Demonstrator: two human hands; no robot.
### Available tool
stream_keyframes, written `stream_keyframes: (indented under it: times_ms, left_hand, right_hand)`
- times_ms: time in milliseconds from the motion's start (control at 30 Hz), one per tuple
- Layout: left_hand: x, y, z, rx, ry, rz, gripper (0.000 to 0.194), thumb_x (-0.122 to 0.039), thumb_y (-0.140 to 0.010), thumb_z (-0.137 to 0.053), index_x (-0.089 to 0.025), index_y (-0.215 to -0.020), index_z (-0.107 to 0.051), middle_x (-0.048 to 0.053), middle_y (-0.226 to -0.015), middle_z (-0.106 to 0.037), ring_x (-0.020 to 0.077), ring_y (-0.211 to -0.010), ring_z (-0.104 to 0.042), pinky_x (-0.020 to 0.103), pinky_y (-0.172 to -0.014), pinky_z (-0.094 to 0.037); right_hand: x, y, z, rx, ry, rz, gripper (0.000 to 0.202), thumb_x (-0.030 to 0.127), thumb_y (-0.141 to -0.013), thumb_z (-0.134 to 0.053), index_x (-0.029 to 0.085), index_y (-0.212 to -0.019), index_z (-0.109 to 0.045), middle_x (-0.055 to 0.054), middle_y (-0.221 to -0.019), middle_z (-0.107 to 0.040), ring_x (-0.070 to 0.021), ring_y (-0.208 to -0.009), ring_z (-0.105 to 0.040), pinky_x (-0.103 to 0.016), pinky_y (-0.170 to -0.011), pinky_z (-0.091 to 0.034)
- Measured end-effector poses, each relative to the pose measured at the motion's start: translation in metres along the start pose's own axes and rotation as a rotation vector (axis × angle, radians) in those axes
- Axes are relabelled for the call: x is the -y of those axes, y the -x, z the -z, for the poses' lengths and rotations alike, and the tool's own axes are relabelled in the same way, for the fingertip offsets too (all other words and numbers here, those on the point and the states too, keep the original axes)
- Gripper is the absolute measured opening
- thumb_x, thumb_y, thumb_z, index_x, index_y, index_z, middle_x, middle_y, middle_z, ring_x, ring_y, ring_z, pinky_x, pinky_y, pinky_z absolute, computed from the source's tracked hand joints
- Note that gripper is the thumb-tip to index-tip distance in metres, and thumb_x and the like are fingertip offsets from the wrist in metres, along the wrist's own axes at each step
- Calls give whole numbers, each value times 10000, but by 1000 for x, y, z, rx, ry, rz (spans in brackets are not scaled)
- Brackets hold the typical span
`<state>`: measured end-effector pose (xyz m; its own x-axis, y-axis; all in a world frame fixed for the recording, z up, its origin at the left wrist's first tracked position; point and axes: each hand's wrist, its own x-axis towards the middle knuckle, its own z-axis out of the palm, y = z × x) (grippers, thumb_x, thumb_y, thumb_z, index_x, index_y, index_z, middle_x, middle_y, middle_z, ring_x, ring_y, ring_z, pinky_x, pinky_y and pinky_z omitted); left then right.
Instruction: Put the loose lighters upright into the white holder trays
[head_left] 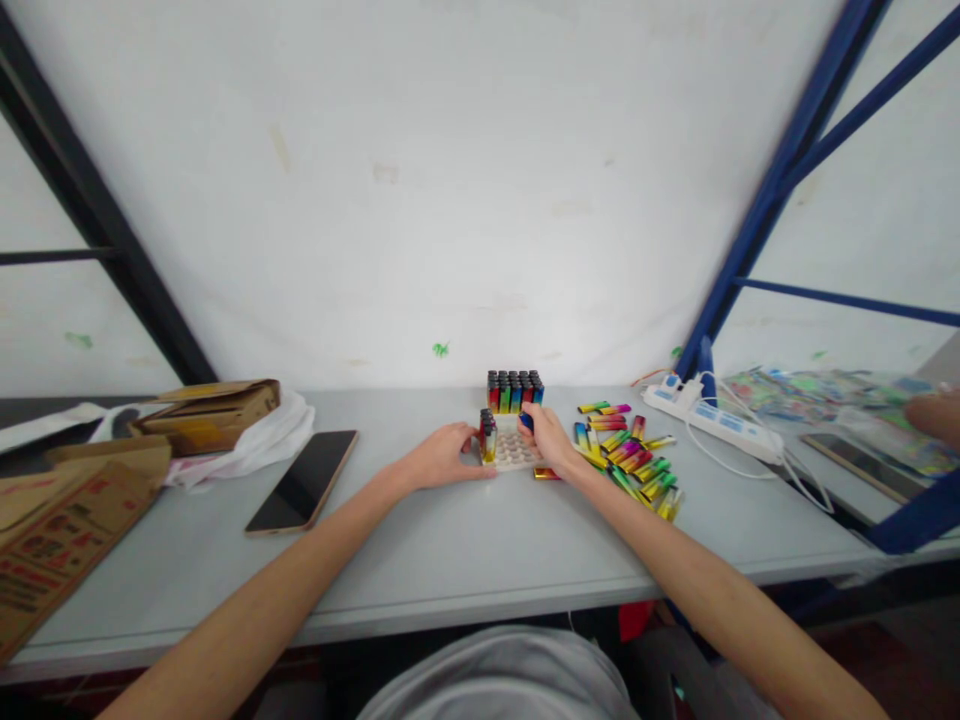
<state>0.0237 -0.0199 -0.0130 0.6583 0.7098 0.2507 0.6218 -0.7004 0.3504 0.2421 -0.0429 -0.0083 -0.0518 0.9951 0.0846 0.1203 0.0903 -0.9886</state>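
Observation:
A pale tray with round holes (513,447) lies on the table, with a few upright lighters (488,438) along its left side. My left hand (450,458) rests at the tray's left edge, thumb and fingers apart around that corner. Over the tray's right part, my right hand (547,438) has its fingers closed on a small dark blue item (527,422), probably a lighter. Behind the tray stands a block of upright multicoloured lighters with black tops (515,392). Loose shiny coloured lighters or sleeves (630,455) are scattered right of my right hand.
A phone (304,482) and cardboard boxes (75,520) lie on the left. To the right is a white power strip (712,418) with cables. Beyond the blue frame (780,190), another person's hand (936,415) shows near a second phone (862,467).

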Motion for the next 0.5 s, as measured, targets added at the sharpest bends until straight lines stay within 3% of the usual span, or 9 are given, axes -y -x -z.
stream_keyframes:
  times_ms: [133, 333, 433, 500]
  left_hand:
    - [0, 1, 1, 10, -3, -1, 624, -726, -744, -666, -157, -999, -666, 51, -842, -634, 214, -740, -575, 310, -681, -416]
    - [1, 0, 0, 6, -26, -3, 605, -745, -747, -649, -163, -912, -640, 46, -819, -621, 207, -719, -560, 304, -661, -402]
    - [1, 0, -1, 1, -22, -7, 602, -742, -747, -652, -164, -914, -635, 41, -814, -613, 204, -718, -553, 302, -657, -396]
    - [0, 0, -1, -6, -15, -10, 593, -733, -742, -661, -166, -913, -634, 34, -808, -610, 199, -714, -547, 299, -653, -393]
  right_hand:
    - [-3, -2, 1, -2, 5, 41, 466, 533, -922, -374, 247, -556, -343, 52, -449, -259, -111, -426, -217, -272, -441, -173]
    - [-4, -1, 2, 24, 13, 81, 619, 796, -880, -365, 217, -724, -519, 66, -494, -299, -114, -442, -248, -267, -451, -198]
    - [2, 5, 1, 44, 81, 228, 602, 765, -931, -312, 220, -931, -567, 48, -591, -422, -133, -485, -379, -264, -488, -315]
    - [7, 9, 1, 16, 234, 371, 521, 688, -978, -332, 222, -959, -564, 22, -665, -512, -151, -573, -484, -272, -575, -406]
